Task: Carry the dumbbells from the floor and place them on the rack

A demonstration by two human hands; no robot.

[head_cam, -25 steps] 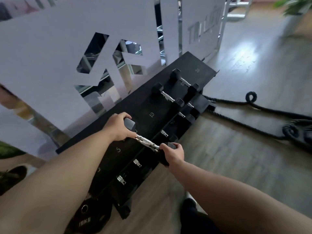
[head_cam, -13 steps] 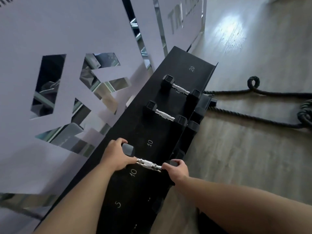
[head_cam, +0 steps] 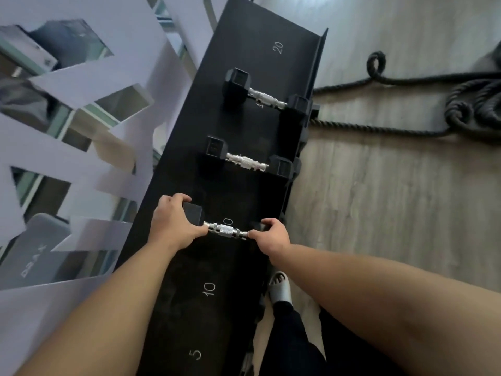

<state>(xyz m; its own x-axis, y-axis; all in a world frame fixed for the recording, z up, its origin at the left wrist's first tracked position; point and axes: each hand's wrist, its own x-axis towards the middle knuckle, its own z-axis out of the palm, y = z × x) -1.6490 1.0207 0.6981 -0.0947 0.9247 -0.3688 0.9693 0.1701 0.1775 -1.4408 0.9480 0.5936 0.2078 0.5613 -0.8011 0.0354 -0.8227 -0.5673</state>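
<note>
— Where, the black hex-headed dumbbell with the knurled chrome handle (head_cam: 227,230)?

— Down on the black sloped steel rack (head_cam: 244,126), across its tray, right over a white painted "10" half hidden behind the handle.

— Held how?

— By both heads. Left hand (head_cam: 173,226) wrapped over the far-left head, fingers curled across its top edge, thumb (head_cam: 199,231) reaching to the handle's left collar. Right hand (head_cam: 272,236) cupped over the right head at the rack's front lip, fingertips touching the handle's right end. Handle itself bare between the two hands.

— Neighbours?

— Two more black hex dumbbells further up the tray: one (head_cam: 248,161) near, another (head_cam: 267,97) beyond, below the "20" mark. Thick dark battle rope (head_cam: 423,131) on the grey wood floor (head_cam: 379,199) to the right.
</note>
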